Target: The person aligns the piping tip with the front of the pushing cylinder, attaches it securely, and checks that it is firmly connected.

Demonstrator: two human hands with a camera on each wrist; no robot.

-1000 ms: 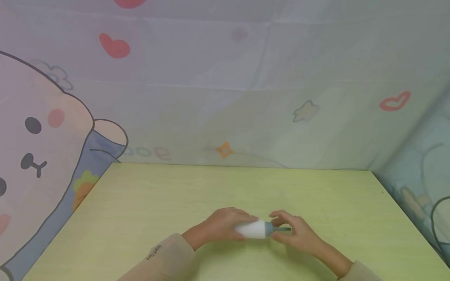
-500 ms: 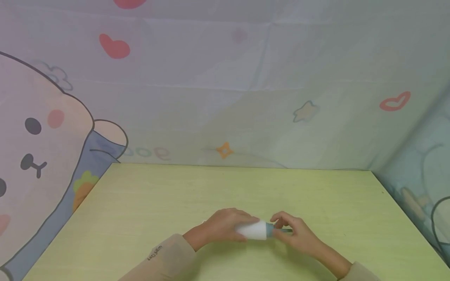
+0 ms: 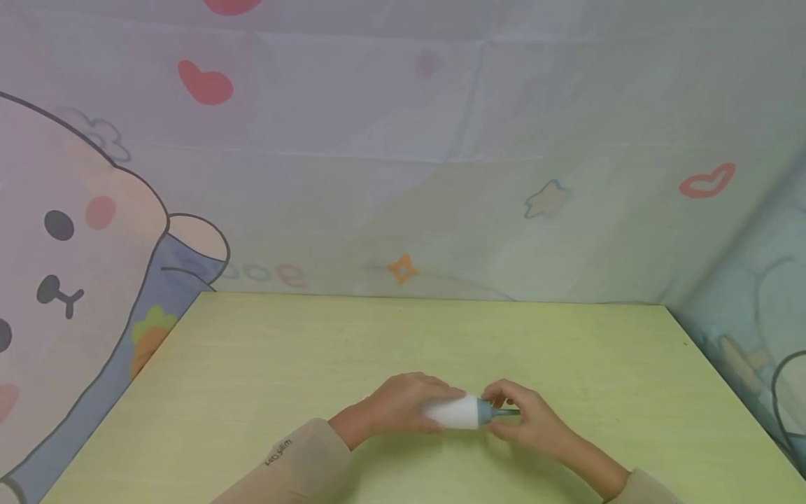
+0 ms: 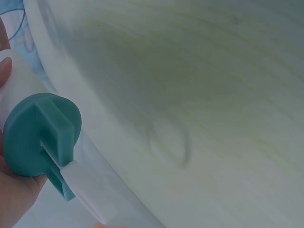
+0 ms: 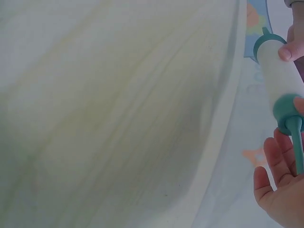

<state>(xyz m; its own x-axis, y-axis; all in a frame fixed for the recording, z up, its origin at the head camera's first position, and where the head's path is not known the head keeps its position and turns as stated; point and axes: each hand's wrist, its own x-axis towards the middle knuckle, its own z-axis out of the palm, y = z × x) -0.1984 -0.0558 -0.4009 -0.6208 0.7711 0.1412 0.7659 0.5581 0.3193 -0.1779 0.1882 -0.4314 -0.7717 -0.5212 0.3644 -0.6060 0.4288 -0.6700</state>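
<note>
A white tube (image 3: 458,411), syringe-like, lies sideways in both hands above the table. My left hand (image 3: 403,402) grips its white body from above, thumb on the near side. Its right end has a teal collar (image 3: 484,412) tapering into a thin teal spout (image 5: 296,142). My right hand (image 3: 532,416) curls round the spout, with thumb and fingertips at the collar. Its lower fingers (image 5: 270,147) are bent loosely. In the left wrist view, a teal flange (image 4: 23,137) with a slotted handle caps the other end, and a flat white strip (image 4: 88,190) sticks out of it.
The pale yellow-green table (image 3: 315,343) stretches beneath the hands. A printed cloth (image 3: 352,140) with hearts and a cartoon bear hangs behind it. At the far right edge a dark cable (image 3: 776,392) curves down.
My right fingertips closed in toward the collar, slid over the spout, then eased apart slightly and lie at the collar. The tube shifted a little to the right. My left hand barely moved.
</note>
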